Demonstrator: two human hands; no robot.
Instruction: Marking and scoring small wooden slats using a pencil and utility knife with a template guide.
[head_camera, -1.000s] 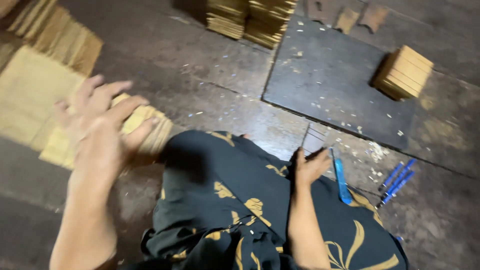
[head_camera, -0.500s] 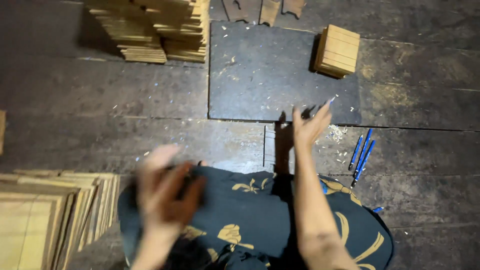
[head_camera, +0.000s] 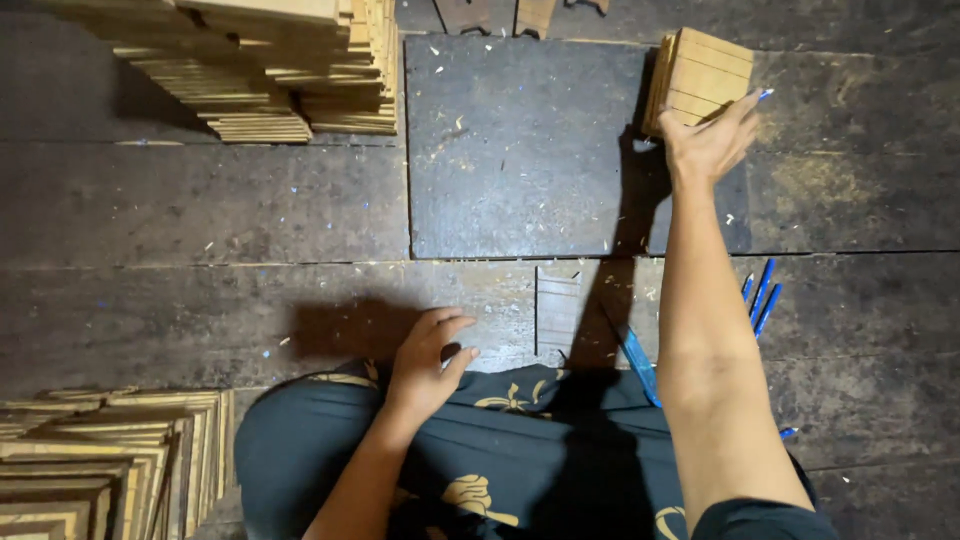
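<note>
A tall heap of wooden panels (head_camera: 270, 65) filled the upper left; another pile (head_camera: 100, 460) sat lower left. On the dark slab (head_camera: 520, 150), the right hand (head_camera: 712, 140) — pen in its fingers — closed on a small slatted stack (head_camera: 697, 80) at upper right. The left hand (head_camera: 428, 362) rested loose and empty at the knee. No labels showed.

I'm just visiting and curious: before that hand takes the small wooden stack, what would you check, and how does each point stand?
1. Right hand at the small stack: ok, fingers touch its near edge.
2. Right hand free for a grip: not ok, a blue pen tip shows at the fingers.
3. Stack tidy: ok, pieces look aligned.
4. Dark slab bare beside the stack: ok, only chips.
5. Left hand out of the way: ok, by the lap, holding nothing.
6. Grip closed on stack: cannot tell.
</note>
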